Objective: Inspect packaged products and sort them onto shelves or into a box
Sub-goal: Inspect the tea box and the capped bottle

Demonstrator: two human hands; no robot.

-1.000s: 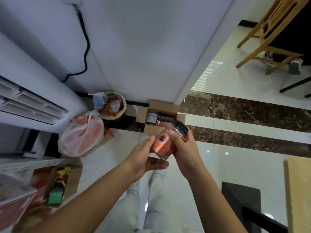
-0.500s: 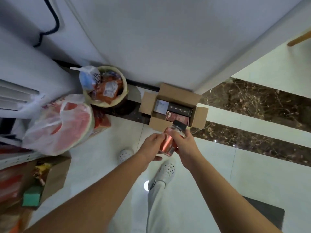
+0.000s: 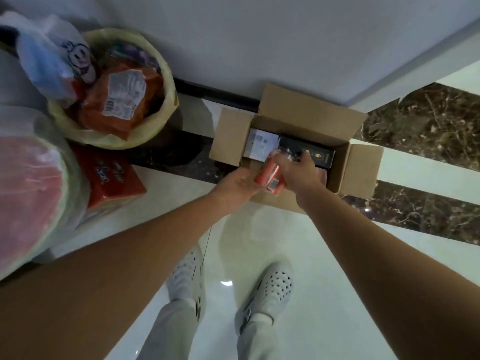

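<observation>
The orange-labelled jar (image 3: 268, 175) hangs tilted over the near edge of the open cardboard box (image 3: 306, 110), at 12 o'clock from the white clogs (image 3: 267, 284) on the tiled floor (image 3: 272, 229). The right grip (image 3: 298, 172) curls round its upper part. The left grip (image 3: 235, 188) lies open, fingers relaxed, just beside the jar's base. Inside the box lie a white carton (image 3: 261, 145) and a black carton (image 3: 320, 157). At 10 o'clock sit a bagged cut watermelon (image 3: 26, 190), a red packet (image 3: 111, 178) and, farther off, a lined basket (image 3: 168, 87) holding an orange packet (image 3: 117, 105).

White wall (image 3: 285, 42), glossy tiled floor (image 3: 272, 235)
</observation>
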